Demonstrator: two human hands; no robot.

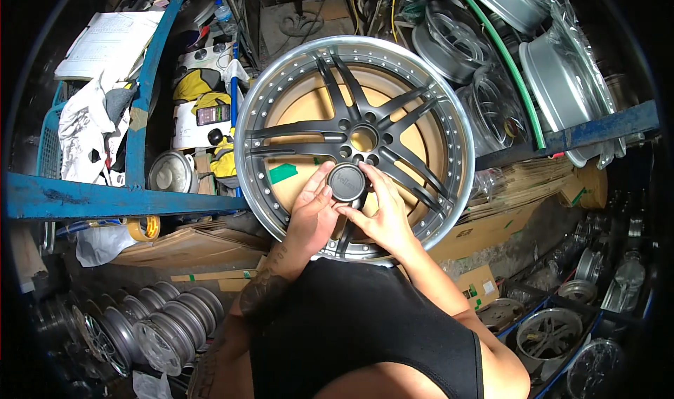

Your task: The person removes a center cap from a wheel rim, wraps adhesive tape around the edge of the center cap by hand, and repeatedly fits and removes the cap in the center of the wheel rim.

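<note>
A round dark grey wheel center cap (346, 182) is held between both my hands, its face turned up. My left hand (314, 206) has its fingers against the cap's left edge. My right hand (382, 206) pinches the cap's right and lower edge with fingers and thumb. Beneath the hands lies a large alloy wheel (337, 128) with dark spokes, a polished lip and small rivets around its rim. Its round center bore, ringed by bolt holes, shows just above the cap. The cap is apart from that bore and covers part of a lower spoke.
Flattened cardboard (519, 188) lies under the wheel. A blue metal frame (119, 204) runs along the left, with a tape roll (143, 228) hanging by it. A phone (213, 114) and yellow-grey gloves (197, 84) lie beyond. Wrapped rims (562, 83) stand right; stacked rims (165, 339) fill the lower left.
</note>
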